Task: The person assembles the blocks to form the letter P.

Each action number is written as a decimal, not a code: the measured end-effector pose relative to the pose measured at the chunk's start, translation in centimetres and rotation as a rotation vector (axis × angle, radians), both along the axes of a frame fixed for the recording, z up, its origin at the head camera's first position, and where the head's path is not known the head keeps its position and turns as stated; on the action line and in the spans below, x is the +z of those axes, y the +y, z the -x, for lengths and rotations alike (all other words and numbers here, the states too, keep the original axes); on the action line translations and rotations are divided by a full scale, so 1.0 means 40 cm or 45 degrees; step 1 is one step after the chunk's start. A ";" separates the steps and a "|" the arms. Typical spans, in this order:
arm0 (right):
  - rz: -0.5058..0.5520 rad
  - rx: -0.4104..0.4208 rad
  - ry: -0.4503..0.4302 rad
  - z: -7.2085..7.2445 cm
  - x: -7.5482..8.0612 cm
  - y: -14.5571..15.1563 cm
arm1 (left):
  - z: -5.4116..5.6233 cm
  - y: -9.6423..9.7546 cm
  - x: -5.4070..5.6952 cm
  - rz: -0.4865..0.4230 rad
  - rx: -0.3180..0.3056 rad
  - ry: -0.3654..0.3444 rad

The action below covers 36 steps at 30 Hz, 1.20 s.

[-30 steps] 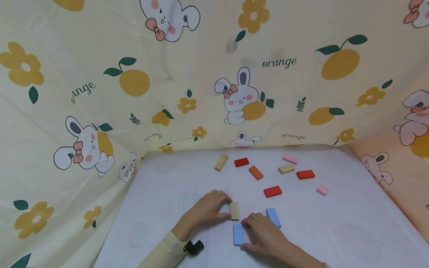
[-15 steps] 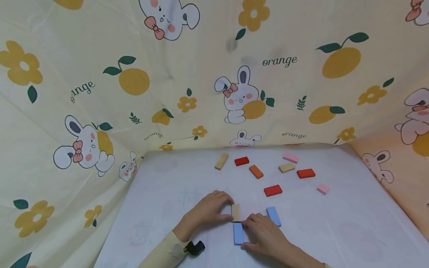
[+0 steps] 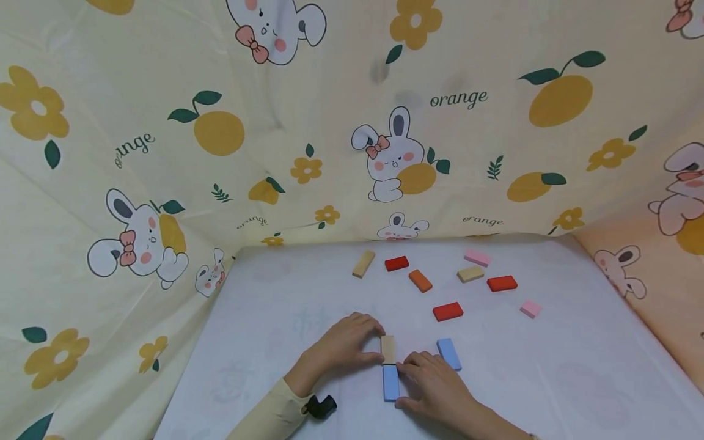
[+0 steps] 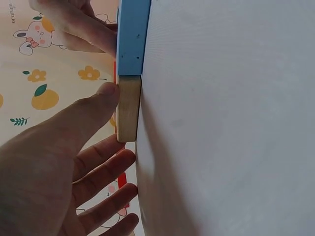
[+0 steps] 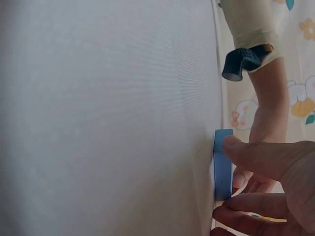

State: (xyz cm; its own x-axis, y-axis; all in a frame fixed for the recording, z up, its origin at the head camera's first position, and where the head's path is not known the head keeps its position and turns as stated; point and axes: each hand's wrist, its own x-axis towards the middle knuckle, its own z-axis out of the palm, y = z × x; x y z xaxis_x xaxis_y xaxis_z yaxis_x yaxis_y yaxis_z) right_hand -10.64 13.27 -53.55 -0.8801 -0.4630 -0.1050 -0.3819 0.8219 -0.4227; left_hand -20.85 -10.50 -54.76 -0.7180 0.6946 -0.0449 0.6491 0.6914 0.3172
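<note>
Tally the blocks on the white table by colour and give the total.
Red blocks: 3
Tan blocks: 3
Blue blocks: 2
Pink blocks: 2
Orange block: 1
Total: 11

Left hand point(image 3: 343, 342): bare, no rings or glove visible.
Left sleeve point(image 3: 269, 415): pale cream-yellow long sleeve, snug at the wrist.
Wrist strap point(image 3: 319, 406): small black band and clip at the left cuff, also seen in the right wrist view point(image 5: 241, 64).
Right hand point(image 3: 434, 385): bare, forearm uncovered to the frame edge.
Fingers point(image 4: 106, 169): short, plain nails.
</note>
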 end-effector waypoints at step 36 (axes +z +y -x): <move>-0.011 0.020 0.017 0.010 0.005 0.020 | -0.010 -0.007 0.006 -0.009 -0.006 -0.056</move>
State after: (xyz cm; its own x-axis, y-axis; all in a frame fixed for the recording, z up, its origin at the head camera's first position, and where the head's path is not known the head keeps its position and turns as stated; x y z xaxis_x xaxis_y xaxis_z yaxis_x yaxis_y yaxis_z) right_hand -11.03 14.07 -53.36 -0.8742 -0.4757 -0.0975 -0.4002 0.8195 -0.4103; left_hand -20.43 -10.77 -54.53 -0.7121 0.6984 -0.0714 0.6376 0.6860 0.3505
